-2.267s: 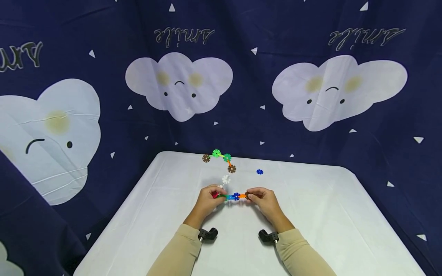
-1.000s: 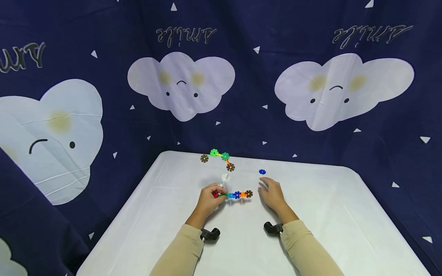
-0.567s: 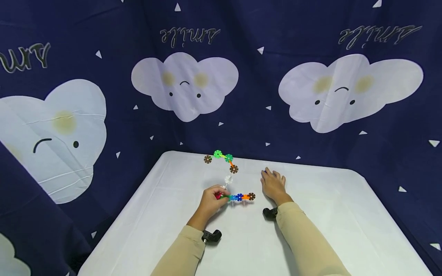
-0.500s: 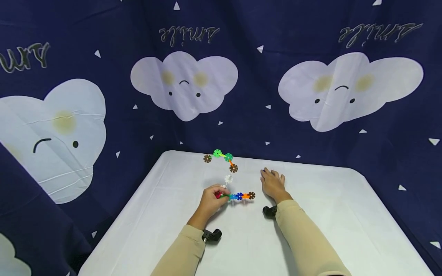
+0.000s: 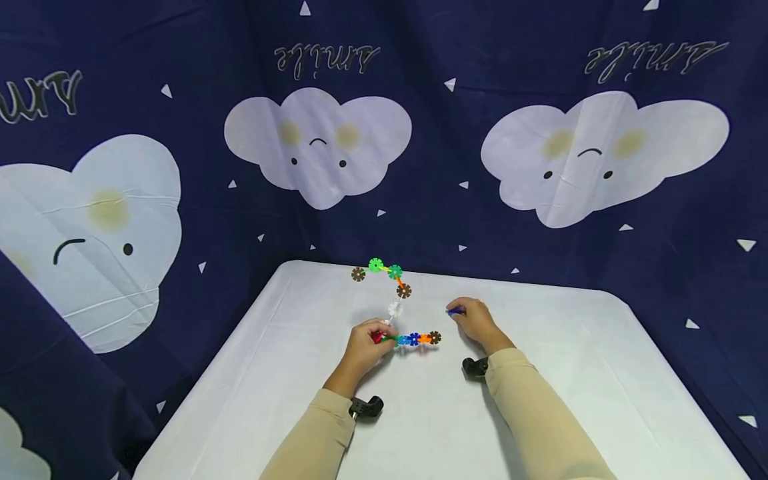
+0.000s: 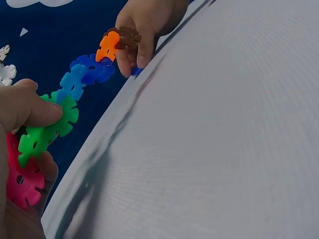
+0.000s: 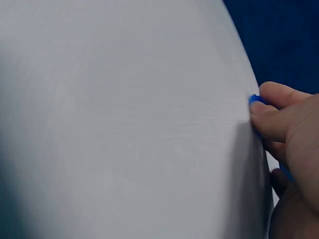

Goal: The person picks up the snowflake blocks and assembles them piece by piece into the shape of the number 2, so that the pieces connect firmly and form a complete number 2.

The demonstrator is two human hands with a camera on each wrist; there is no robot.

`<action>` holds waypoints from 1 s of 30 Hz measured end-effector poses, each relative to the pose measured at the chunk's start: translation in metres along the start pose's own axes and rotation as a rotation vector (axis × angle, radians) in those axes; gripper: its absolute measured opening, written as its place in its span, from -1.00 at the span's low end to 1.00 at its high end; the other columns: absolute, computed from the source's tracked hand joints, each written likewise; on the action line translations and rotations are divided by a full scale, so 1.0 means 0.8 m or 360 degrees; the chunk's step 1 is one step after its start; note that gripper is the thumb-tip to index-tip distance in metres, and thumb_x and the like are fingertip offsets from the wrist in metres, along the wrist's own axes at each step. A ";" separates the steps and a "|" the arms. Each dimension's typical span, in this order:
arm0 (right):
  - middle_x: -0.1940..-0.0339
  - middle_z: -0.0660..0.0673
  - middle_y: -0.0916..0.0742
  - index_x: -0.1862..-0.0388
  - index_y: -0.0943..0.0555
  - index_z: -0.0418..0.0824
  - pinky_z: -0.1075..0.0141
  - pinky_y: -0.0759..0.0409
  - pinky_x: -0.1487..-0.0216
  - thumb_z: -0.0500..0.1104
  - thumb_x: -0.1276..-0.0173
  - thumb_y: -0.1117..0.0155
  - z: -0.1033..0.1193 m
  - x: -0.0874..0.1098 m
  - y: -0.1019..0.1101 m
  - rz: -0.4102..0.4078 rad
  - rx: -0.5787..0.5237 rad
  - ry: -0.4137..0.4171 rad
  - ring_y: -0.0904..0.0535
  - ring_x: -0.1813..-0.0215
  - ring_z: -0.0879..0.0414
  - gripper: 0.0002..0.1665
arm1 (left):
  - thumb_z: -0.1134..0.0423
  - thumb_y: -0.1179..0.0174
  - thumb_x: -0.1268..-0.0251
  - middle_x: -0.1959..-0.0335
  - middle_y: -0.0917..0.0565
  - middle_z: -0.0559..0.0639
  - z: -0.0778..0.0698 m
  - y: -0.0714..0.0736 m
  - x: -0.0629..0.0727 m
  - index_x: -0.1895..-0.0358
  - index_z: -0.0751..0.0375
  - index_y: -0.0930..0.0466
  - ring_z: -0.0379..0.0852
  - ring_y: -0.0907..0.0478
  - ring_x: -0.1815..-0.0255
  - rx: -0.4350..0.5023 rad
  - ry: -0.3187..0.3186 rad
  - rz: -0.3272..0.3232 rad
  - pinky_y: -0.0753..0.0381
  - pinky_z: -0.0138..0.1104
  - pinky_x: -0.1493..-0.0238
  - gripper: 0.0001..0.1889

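Observation:
My left hand (image 5: 364, 348) pinches a chain of notched plastic snowflake discs by a green disc (image 6: 65, 117), thumb on top. A pink disc (image 6: 24, 181) hangs below that thumb. From the grip the chain runs right through light blue, dark blue (image 5: 414, 339) and orange pieces to a brown disc (image 5: 435, 338) at its end. Beyond the hand it continues through white discs (image 5: 395, 309) to brown, teal and bright green ones (image 5: 375, 265). My right hand (image 5: 477, 320) holds a loose blue snowflake disc (image 5: 454, 311) between thumb and fingers, apart from the chain's brown end.
The white-covered table (image 5: 300, 433) reaches back to a dark blue curtain (image 5: 432, 220) printed with clouds. A black wrist camera (image 5: 367, 407) sits at the left cuff, another black camera (image 5: 475, 367) at the right cuff.
The right hand let go of the chain's brown end, reached to the blue disc at the back right, and now has it pinched and drawn slightly nearer. The left hand keeps its grip.

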State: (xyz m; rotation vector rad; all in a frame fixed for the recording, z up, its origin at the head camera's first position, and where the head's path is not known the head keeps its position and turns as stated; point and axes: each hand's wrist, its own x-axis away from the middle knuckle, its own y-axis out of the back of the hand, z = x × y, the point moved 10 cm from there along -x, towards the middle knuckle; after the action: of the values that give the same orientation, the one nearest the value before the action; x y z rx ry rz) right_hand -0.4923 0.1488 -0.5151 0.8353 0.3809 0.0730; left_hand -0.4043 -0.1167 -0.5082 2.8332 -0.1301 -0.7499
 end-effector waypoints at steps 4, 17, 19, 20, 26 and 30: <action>0.32 -0.10 -0.72 0.09 -0.78 -0.25 0.06 -0.56 0.08 -0.38 -0.35 -0.48 -0.008 0.007 0.003 0.0000 -0.0124 -0.0115 -0.59 0.21 -0.04 -0.82 | 0.62 -0.49 -0.05 0.21 -0.77 0.06 -0.002 0.001 0.000 0.29 0.31 -0.81 0.00 -0.65 0.10 0.0012 -0.0013 -0.0017 -0.69 -0.34 0.11 -0.81; -0.09 -0.21 -0.78 -0.18 -0.73 -0.36 0.16 -0.58 -0.25 -0.27 -0.45 -0.45 -0.001 0.055 -0.010 0.0056 -0.0811 -0.0289 -0.67 -0.16 -0.05 -0.64 | 0.63 -0.48 -0.05 0.21 -0.77 0.01 -0.001 0.000 0.001 0.29 0.31 -0.82 -0.05 -0.63 0.15 -0.0022 -0.0002 -0.0016 -0.62 -0.45 0.22 -0.80; -0.09 -0.21 -0.78 -0.19 -0.72 -0.36 0.28 -0.59 -0.20 -0.29 -0.44 -0.46 0.003 0.063 -0.012 0.0098 -0.0881 -0.0279 -0.68 -0.14 -0.01 -0.62 | 0.63 -0.47 -0.05 0.21 -0.77 0.00 -0.002 0.001 0.001 0.29 0.30 -0.82 -0.05 -0.63 0.14 -0.0020 -0.0005 -0.0018 -0.63 -0.45 0.21 -0.79; -0.09 -0.21 -0.79 -0.19 -0.72 -0.36 0.32 -0.60 -0.17 -0.29 -0.43 -0.47 0.005 0.066 -0.013 0.0108 -0.0904 -0.0267 -0.68 -0.12 0.01 -0.62 | 0.63 -0.47 -0.05 0.21 -0.77 -0.01 -0.002 0.001 0.001 0.29 0.29 -0.82 -0.05 -0.63 0.15 -0.0012 -0.0010 -0.0019 -0.62 -0.46 0.22 -0.79; -0.02 -0.24 -0.79 -0.17 -0.72 -0.39 0.34 -0.68 -0.01 -0.28 -0.37 -0.53 0.016 0.078 -0.014 0.0150 -0.1051 -0.0191 -0.71 0.02 0.03 -0.58 | 0.74 -0.41 -0.04 0.20 -0.74 0.28 -0.049 0.006 0.007 0.29 0.52 -0.76 0.22 -0.65 0.11 -0.0004 -0.0033 -0.0059 -0.69 -0.34 0.14 -0.82; 0.06 -0.27 -0.80 -0.14 -0.70 -0.47 0.31 -0.72 0.07 -0.34 -0.36 -0.52 0.023 0.084 -0.014 0.0165 -0.1168 -0.0172 -0.72 0.10 0.07 -0.59 | 0.75 -0.40 -0.04 0.20 -0.73 0.33 -0.059 0.007 0.008 0.29 0.56 -0.74 0.25 -0.65 0.11 -0.0014 -0.0043 -0.0073 -0.71 -0.28 0.12 -0.83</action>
State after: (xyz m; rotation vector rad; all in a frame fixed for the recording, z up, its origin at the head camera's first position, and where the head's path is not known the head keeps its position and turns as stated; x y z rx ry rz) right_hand -0.4244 0.1422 -0.5324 0.1311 0.1826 0.2465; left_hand -0.3756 -0.1146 -0.4702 2.8274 -0.0662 -0.7964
